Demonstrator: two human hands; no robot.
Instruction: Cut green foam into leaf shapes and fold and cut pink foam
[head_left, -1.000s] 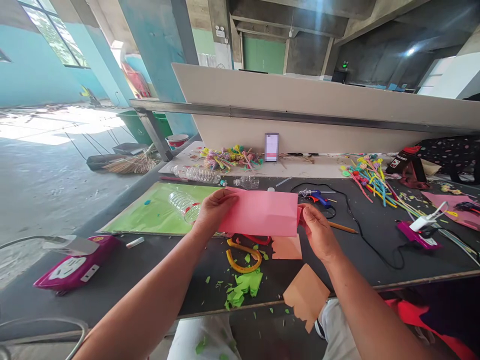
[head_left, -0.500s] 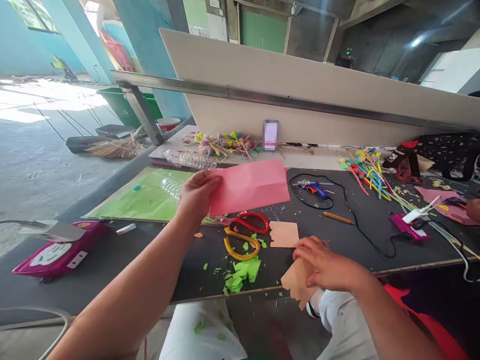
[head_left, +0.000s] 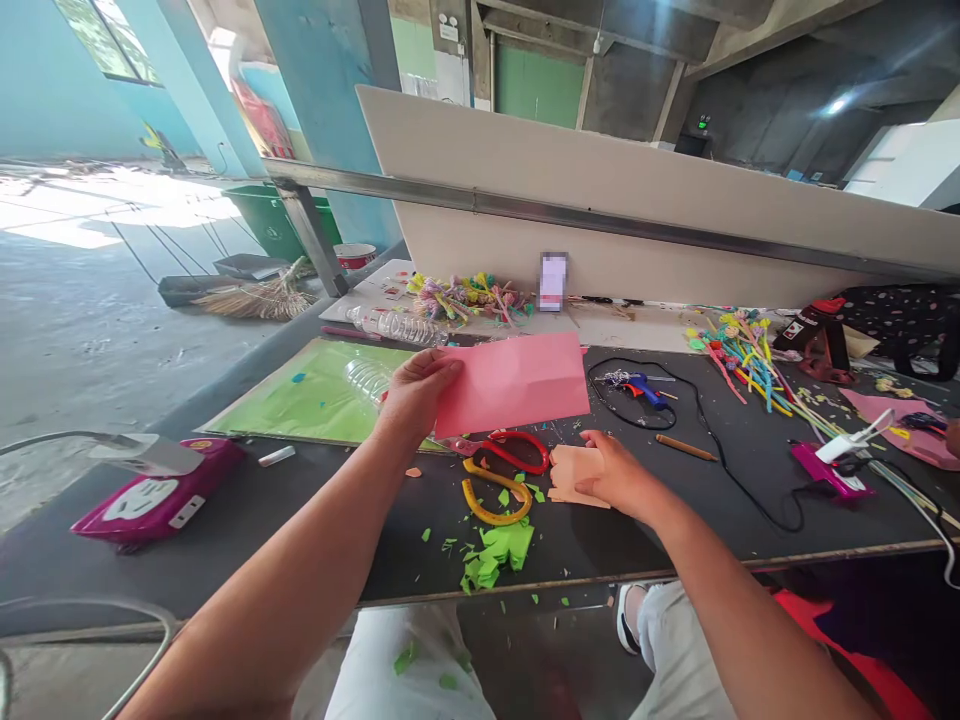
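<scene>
Left hand point(head_left: 414, 396) pinched pink sheet point(head_left: 517, 382) by its edge, the sensible hold (light, likely crease-prone stuff); right hand point(head_left: 624, 478) touched peach paper point(head_left: 573, 470), grip unreadable!

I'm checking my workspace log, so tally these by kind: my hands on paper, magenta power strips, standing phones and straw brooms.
Hands on paper: 2 (left hand on pink paper, right hand on peach paper)
Magenta power strips: 2 (one at left, one at right)
Standing phone: 1
Straw broom: 1
Total: 6
</scene>
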